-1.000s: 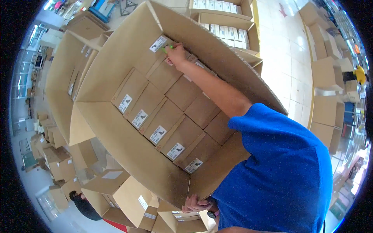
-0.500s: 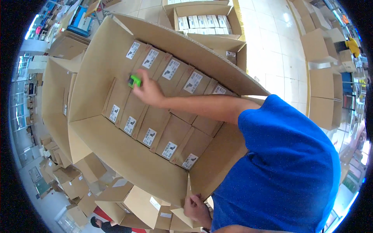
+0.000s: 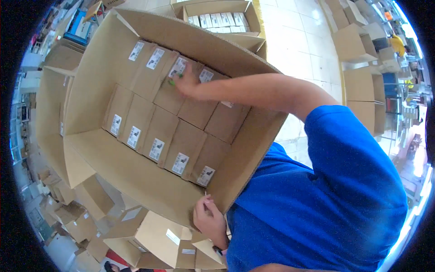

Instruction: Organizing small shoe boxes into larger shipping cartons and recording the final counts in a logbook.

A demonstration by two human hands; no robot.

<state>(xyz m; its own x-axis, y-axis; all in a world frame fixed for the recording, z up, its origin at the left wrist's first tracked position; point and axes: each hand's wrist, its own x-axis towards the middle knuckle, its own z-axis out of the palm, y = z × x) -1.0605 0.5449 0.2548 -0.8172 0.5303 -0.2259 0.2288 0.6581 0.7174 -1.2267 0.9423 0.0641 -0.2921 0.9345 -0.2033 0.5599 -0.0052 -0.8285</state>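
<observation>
Grip: right hand (image 3: 186, 81) pinches a small green marker (image 3: 172, 82), tip against a labelled carton (image 3: 170, 93) packed in the large open cardboard box (image 3: 136, 174), presumably marking it. Left hand (image 3: 209, 221) is clamped on the box's near wall, steadying it. More open boxes (image 3: 222, 13) stand beyond; the tall walls crowd the reach

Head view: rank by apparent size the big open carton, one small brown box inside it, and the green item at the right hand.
1. Big open carton, largest by far.
2. Small brown box, one of many alike.
3. Green item at the right hand, tiny and mostly hidden by the fingers.
</observation>
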